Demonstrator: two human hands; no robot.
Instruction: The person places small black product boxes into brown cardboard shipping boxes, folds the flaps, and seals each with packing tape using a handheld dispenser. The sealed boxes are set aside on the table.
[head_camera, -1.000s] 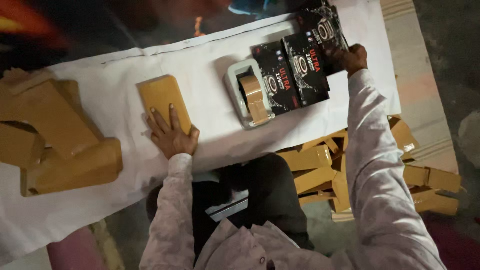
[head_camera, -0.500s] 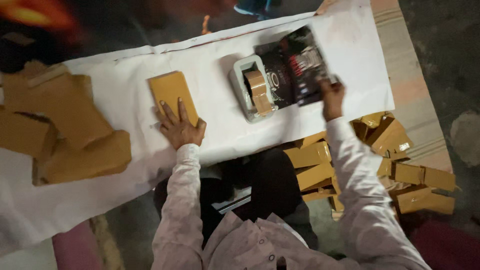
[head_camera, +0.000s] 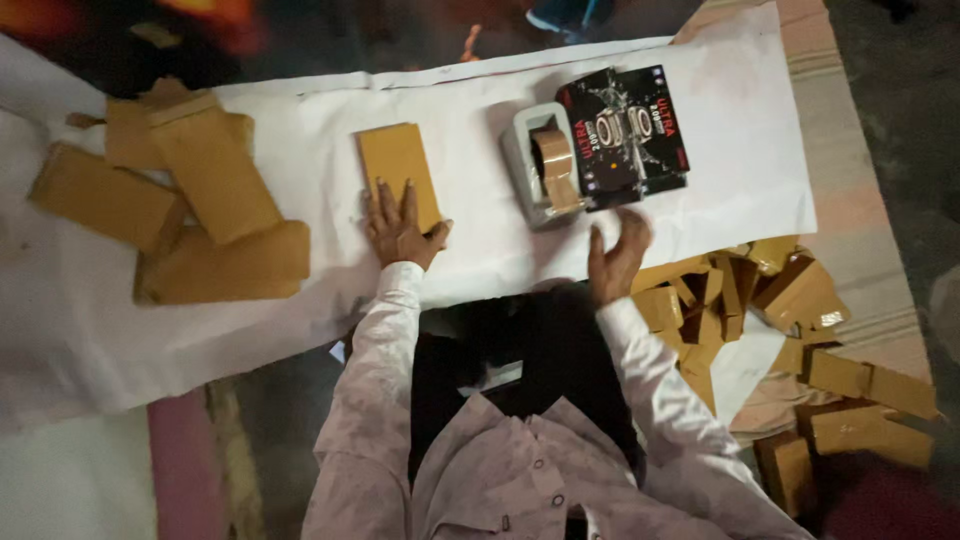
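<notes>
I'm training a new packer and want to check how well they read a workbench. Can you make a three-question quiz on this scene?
1. True or false: the left hand presses flat on the brown packet.
2. What stands between that packet and the black pouches? A) scissors B) tape dispenser C) stapler
3. Fill in: the right hand holds ____.

Key: 1 true. 2 B. 3 nothing; it hovers open near the edge of the white sheet, beside the loose brown boxes.
</notes>
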